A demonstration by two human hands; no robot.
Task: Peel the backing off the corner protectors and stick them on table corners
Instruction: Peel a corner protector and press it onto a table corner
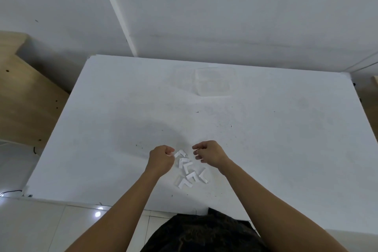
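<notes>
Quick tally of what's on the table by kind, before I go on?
White L-shaped corner protectors, loose pile between the hands: about 6, overlaps make this uncertain
Clear plastic container, far side: 1
Total: about 7

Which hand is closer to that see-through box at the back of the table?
Right. The right hand is below the clear box, almost in line with it; the left hand sits farther over to the left.

The left hand (160, 158) curls shut, hiding whatever its fingers (169, 150) pinch. The corner protectors (189, 168) are too small to tell backing from foam. The counter's (122, 108) right corner is cut off.
</notes>
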